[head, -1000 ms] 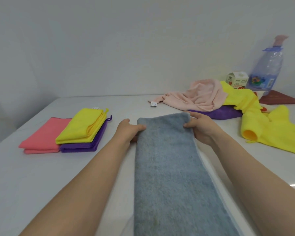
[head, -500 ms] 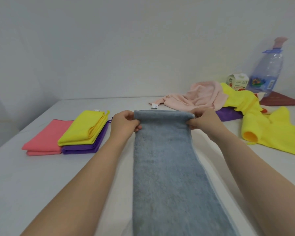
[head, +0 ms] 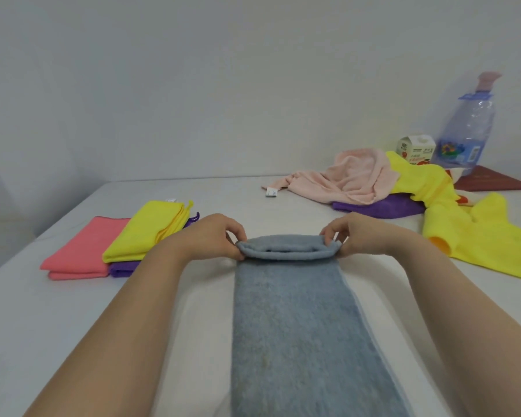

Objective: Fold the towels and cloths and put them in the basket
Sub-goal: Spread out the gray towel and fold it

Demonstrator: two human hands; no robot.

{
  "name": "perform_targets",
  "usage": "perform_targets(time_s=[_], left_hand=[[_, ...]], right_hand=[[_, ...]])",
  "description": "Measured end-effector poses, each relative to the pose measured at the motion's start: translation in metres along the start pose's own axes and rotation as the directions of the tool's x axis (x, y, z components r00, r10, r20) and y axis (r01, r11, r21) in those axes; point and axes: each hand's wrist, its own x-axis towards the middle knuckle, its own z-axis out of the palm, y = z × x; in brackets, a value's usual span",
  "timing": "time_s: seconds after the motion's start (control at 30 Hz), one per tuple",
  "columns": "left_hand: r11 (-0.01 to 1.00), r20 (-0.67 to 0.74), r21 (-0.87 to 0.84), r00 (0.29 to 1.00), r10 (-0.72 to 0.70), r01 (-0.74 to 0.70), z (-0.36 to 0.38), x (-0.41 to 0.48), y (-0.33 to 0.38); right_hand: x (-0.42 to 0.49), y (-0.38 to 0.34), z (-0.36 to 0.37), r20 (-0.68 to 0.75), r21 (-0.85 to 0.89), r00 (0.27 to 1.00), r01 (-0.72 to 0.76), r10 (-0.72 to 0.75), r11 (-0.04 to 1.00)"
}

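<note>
Table (head: 57,311), rolled edge of grey towel (head: 292,326)

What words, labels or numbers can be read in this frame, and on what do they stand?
Nothing reads clearly.
On the small carton: red and dark print, too blurred.
On the water bottle label: colourful print, too blurred.
On the white tag of the pink towel: marks too small.
On the small tag of the folded yellow cloth: too small.

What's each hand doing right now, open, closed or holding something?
Left hand: closed, pinching the far left corner of the grey towel.
Right hand: closed, pinching the towel's far right corner.
</note>
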Motion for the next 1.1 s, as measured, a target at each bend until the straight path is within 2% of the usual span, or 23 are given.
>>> perform_targets(time_s=[0.1,0.17,0.23,0.3,0.4,0.53,0.63,0.7,0.77,0.83,0.9,1.0,1.1], left_hand=[[0.983,0.042,0.181,0.999,-0.032,0.024,0.000,0.000,0.001],[0.983,0.070,0.167,0.994,-0.085,0.072,-0.001,0.001,0.002],[0.982,0.040,0.151,0.992,-0.122,0.114,0.001,0.002,0.003],[0.983,-0.017,0.163,0.996,-0.083,0.085,0.007,0.006,0.001],[0.989,-0.021,0.149,1.000,-0.018,0.021,0.020,0.011,-0.003],[0.999,-0.005,0.034,0.999,-0.036,0.036,0.019,0.010,-0.006],[0.999,0.041,0.023,0.999,-0.034,0.033,0.019,0.010,-0.006],[0.999,-0.028,0.031,1.000,-0.005,0.006,0.019,0.010,-0.001],[0.998,-0.173,0.045,0.984,0.038,-0.031,0.020,0.011,0.003],[0.994,-0.317,0.090,0.944,0.090,-0.065,0.021,0.012,0.007],[0.986,-0.397,0.143,0.908,0.134,-0.083,0.023,0.013,0.011],[0.964,-0.405,0.240,0.891,0.204,-0.111,0.023,0.012,0.014],[0.945,-0.313,0.288,0.917,0.246,-0.155,0.019,0.009,0.016]], right_hand=[[0.001,0.000,0.001,0.077,-0.072,0.997,-0.009,0.014,0.997],[-0.002,-0.003,-0.002,0.145,-0.046,0.989,-0.010,0.017,0.999],[-0.005,-0.005,-0.004,0.193,0.049,0.981,-0.040,0.030,0.998],[-0.004,-0.005,-0.003,0.132,0.086,0.990,-0.054,0.042,0.995],[0.003,-0.002,0.006,0.015,0.039,0.999,-0.036,0.035,0.999],[0.006,-0.005,0.010,0.027,0.034,0.998,-0.055,0.054,0.998],[0.006,-0.012,0.010,0.019,-0.002,0.998,-0.060,0.060,0.998],[0.007,-0.017,0.011,-0.057,-0.052,0.998,-0.031,0.028,0.998],[0.007,-0.022,0.011,-0.185,-0.049,0.982,0.016,-0.025,0.999],[0.007,-0.026,0.010,-0.329,-0.051,0.942,0.052,-0.067,0.997],[0.010,-0.027,0.011,-0.425,-0.150,0.896,0.074,-0.132,0.986],[0.012,-0.026,0.014,-0.412,-0.306,0.884,0.094,-0.221,0.947],[0.009,-0.026,0.013,-0.320,-0.348,0.919,0.112,-0.230,0.931]])
